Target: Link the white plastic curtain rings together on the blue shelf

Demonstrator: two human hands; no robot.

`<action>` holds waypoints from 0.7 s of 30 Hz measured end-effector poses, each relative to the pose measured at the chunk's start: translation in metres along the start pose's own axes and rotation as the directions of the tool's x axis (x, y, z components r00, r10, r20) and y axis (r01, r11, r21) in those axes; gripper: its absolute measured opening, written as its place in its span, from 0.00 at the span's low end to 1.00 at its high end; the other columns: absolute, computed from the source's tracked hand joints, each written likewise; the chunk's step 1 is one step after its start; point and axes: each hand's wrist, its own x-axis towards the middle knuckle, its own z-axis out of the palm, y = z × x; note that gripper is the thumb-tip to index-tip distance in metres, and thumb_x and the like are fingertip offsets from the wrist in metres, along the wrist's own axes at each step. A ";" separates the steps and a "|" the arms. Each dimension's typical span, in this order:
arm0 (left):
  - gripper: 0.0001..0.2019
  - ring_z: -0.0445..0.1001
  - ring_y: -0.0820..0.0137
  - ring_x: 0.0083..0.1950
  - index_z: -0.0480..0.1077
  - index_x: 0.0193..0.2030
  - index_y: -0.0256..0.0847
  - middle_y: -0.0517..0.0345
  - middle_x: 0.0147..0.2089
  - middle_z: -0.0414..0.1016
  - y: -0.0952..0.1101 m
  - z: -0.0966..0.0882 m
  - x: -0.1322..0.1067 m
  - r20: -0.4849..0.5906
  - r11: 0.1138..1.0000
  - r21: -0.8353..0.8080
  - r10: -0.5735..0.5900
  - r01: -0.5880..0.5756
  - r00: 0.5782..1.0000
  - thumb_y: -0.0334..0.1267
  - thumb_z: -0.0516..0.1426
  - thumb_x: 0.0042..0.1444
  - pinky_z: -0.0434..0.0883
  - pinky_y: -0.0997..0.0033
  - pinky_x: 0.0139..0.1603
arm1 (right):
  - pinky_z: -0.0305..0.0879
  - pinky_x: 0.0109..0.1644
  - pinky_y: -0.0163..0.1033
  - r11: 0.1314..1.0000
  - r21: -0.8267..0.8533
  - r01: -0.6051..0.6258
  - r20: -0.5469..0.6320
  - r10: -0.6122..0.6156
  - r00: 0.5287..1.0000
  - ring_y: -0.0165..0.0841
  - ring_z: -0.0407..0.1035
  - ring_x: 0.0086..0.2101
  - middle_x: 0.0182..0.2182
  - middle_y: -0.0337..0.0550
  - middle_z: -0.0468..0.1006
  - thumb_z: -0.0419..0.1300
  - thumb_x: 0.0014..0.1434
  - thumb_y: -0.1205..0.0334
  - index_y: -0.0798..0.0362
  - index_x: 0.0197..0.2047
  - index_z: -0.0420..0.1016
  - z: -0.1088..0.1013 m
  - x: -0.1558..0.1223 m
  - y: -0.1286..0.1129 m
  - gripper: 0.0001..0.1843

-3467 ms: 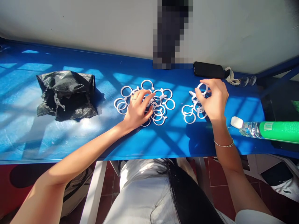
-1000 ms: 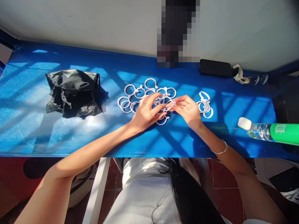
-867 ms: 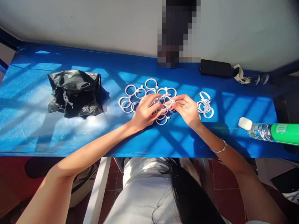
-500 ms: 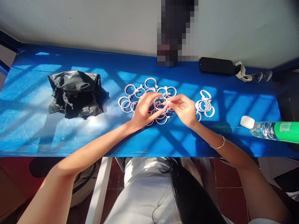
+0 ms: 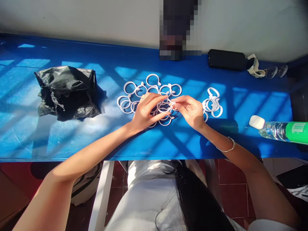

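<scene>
Thumb and fingertips of my left hand [image 5: 143, 112] hold the two sides of a white plastic ring [image 5: 170, 101]. My right hand [image 5: 191, 110] pinches that ring's right edge, where a small tab seems to be; the fingertips partly hide it. Around and beneath my hands, several similar white rings with small tabs [image 5: 152, 75] lie spread on the blue table [image 5: 144, 144]. Just right of my right hand is a smaller heap of white rings [image 5: 213, 104], some overlapping and partly covered by that hand.
On the left stands a crumpled black plastic bag [image 5: 68, 78], its torn opening facing me. Along the back right lie a black phone [image 5: 226, 60], a white-strapped watch [image 5: 255, 68] and glasses [image 5: 271, 72]. A bottle with a green label [image 5: 276, 131] lies at the right edge.
The camera view has shifted slightly, so the bag sits further left and the phone further right. Both hands keep hold of the ring, with only slight finger movement.
</scene>
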 end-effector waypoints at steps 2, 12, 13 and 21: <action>0.17 0.71 0.65 0.46 0.69 0.50 0.40 0.51 0.45 0.73 0.000 0.000 0.000 -0.002 1.000 -0.015 -0.007 0.007 1.000 0.48 0.59 0.58 0.67 0.64 0.49 | 0.75 0.47 0.42 1.000 -0.017 0.012 -0.002 -0.012 1.000 0.34 0.76 0.38 0.39 0.40 0.80 0.62 0.60 0.50 0.49 0.42 0.76 0.000 0.000 -0.001 0.12; 0.11 0.71 0.68 0.40 0.70 0.36 0.39 0.54 0.38 0.73 -0.002 0.000 0.001 -0.021 0.995 -0.041 0.087 -0.088 0.996 0.45 0.55 0.62 0.67 0.66 0.43 | 0.74 0.49 0.45 0.968 -0.232 0.097 0.037 -0.091 0.995 0.39 0.75 0.44 0.42 0.43 0.79 0.62 0.59 0.52 0.46 0.46 0.77 -0.002 -0.003 0.000 0.13; 0.12 0.71 0.68 0.40 0.70 0.35 0.39 0.53 0.38 0.73 -0.003 0.000 0.001 -0.012 0.995 -0.048 0.083 -0.083 0.996 0.46 0.54 0.63 0.67 0.65 0.43 | 0.74 0.49 0.45 0.964 -0.250 0.094 0.039 -0.087 0.995 0.39 0.75 0.44 0.42 0.43 0.79 0.63 0.59 0.52 0.45 0.46 0.77 -0.003 -0.003 0.000 0.13; 0.19 0.72 0.66 0.40 0.71 0.42 0.40 0.52 0.38 0.74 -0.002 0.000 -0.003 0.078 0.999 -0.034 -0.024 0.027 0.997 0.52 0.46 0.65 0.68 0.62 0.47 | 0.73 0.50 0.46 0.925 -0.343 0.165 0.040 -0.161 0.986 0.40 0.75 0.43 0.39 0.43 0.81 0.61 0.60 0.53 0.45 0.42 0.79 -0.004 -0.003 0.002 0.10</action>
